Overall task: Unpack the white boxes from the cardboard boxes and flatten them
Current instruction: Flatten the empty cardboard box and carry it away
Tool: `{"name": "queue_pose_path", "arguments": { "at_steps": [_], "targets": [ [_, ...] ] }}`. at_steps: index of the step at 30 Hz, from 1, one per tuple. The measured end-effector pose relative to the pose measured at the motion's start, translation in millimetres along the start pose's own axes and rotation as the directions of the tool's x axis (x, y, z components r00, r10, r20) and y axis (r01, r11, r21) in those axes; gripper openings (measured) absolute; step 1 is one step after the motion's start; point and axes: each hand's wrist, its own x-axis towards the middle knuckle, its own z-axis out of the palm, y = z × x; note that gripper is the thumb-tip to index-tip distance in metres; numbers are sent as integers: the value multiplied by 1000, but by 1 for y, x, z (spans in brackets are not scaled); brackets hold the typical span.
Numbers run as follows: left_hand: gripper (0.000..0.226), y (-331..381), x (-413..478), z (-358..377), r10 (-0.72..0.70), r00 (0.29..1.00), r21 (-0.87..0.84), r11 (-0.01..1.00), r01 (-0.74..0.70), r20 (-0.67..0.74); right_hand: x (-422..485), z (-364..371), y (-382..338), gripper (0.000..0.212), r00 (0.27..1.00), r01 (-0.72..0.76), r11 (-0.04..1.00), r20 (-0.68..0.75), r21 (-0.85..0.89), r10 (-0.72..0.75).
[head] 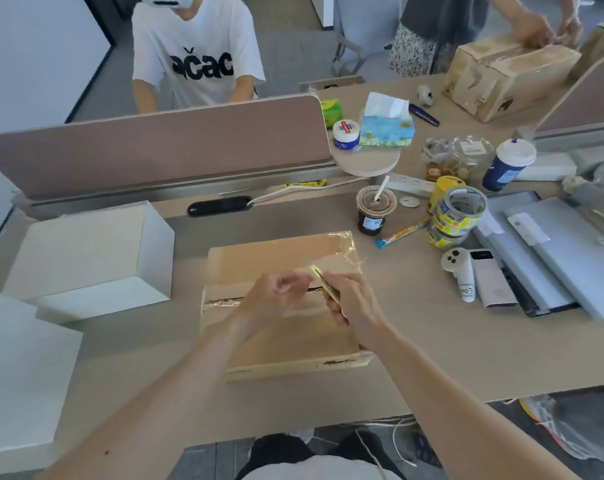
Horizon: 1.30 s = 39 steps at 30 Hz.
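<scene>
Desk (432, 341): you have free room at lower right only; white boxes (86, 251) crowd the left. Cardboard box (293, 341), centre frame, is still closed, its tape seam (224, 301) partly slit (contents hidden). Your right hand (352, 299) grips the yellow utility knife (323, 278). Your left hand (276, 292) is curled just beside its tip; whether it pinches anything, I cannot tell. Risks: a slip nicks your left fingers; a deep cut scores the contents; a shove tips the iced coffee (375, 211) near the far corner.

1. A flat brown cardboard box (269, 254) lies level, flaps closed, with glossy clear tape along its top seam.
2. A closed white rectangular box (79, 247) stands left of it.
3. A second white box (20, 368) sits farther left and nearer, partly cropped.
</scene>
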Motion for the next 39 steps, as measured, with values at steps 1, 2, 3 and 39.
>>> {"name": "queue_pose_path", "arguments": {
  "at_steps": [1,2,3,39],
  "targets": [
    [21,1,-6,-4,34,999,-51,998,-33,9,-1,11,-3,36,1000,-16,1000,8,-9,16],
    [23,0,-13,-9,58,998,-90,994,-56,15,-1,22,-5,37,999,-32,999,18,-17,33],
    [25,-1,-18,-13,75,997,-126,989,-73,11,-2,32,-6,37,998,-47,999,34,-25,48],
    [24,-126,-51,-132,-78,871,17,995,99,-484,12,121,75,116,876,412,-54,412,-910,-252]
  ]
}}
